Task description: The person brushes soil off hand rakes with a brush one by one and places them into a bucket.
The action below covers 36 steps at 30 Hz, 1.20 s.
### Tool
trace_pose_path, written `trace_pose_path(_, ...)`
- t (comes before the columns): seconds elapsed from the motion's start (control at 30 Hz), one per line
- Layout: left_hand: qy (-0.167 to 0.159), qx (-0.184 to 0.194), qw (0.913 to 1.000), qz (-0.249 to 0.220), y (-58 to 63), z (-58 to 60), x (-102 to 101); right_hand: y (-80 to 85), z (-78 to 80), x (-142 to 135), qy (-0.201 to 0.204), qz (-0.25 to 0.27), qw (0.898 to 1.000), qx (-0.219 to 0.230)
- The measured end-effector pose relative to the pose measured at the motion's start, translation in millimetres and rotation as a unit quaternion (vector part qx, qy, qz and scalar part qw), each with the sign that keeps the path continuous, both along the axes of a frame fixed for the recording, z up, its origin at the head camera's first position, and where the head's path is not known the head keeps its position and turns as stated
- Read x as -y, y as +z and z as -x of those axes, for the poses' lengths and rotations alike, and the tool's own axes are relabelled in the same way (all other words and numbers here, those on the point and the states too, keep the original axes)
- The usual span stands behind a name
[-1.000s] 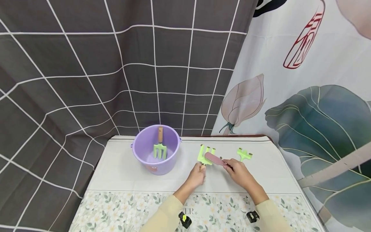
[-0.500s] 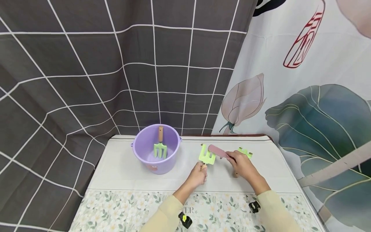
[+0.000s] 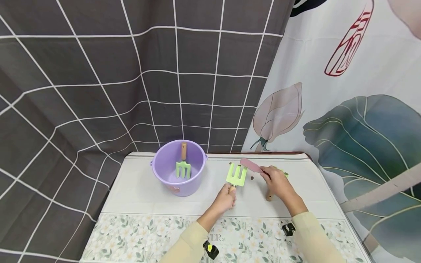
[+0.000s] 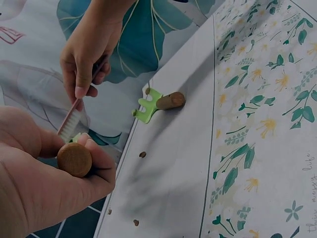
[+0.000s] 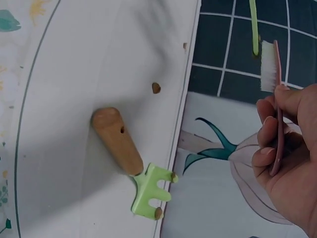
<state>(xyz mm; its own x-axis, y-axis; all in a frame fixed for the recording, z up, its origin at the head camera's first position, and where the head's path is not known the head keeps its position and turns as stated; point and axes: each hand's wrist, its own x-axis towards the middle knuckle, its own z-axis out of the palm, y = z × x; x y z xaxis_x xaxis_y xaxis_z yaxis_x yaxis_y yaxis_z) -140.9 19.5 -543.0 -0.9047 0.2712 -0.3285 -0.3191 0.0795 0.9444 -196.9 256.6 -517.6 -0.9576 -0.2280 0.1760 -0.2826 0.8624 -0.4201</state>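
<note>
My left hand [image 3: 225, 199] grips the wooden handle [image 4: 74, 159] of a light green garden hand fork [image 3: 235, 179], its tines pointing away from me. Brown bits stick to the tine tips. My right hand [image 3: 279, 183] holds a pink brush [image 3: 251, 166] with white bristles [image 5: 268, 67], close by the fork's right-hand tine tips. A second green garden fork, with a wooden handle [image 5: 119, 141], lies on the table beneath my right hand, brown bits on its tines; the head view shows it mostly hidden.
A purple bucket [image 3: 189, 190] stands left on the white table [image 3: 131, 197], with another green fork [image 3: 183, 168] leaning inside. Small brown crumbs [image 5: 156, 88] lie on the table. A dark grid curtain hangs behind, a floral one on the right.
My right hand has moved the brush up and right, from across the fork's tines to beside their tips. A brown crumb on the table has come into view. The left hand has barely moved.
</note>
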Motion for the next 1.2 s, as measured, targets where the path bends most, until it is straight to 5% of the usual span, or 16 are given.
trace_pose_path(0.2, 0.005, 0.002, 1.0000, -0.006, -1.8, 0.7, -1.7, 4.5, 0.8, -2.9, -0.006, 0.009, 1.000, -0.013)
trace_pose_path(0.6, 0.002, -0.003, 1.0000, -0.008, -3.5, 4.4, -2.6, 2.2, -13.8, 12.7, 0.089, 0.002, 0.996, 0.011)
trace_pose_path(1.2, -0.008, -0.011, 0.9999, 0.000, -1.9, 2.8, -5.5, -0.5, 10.7, 10.6, 0.047, -0.038, 0.998, -0.021)
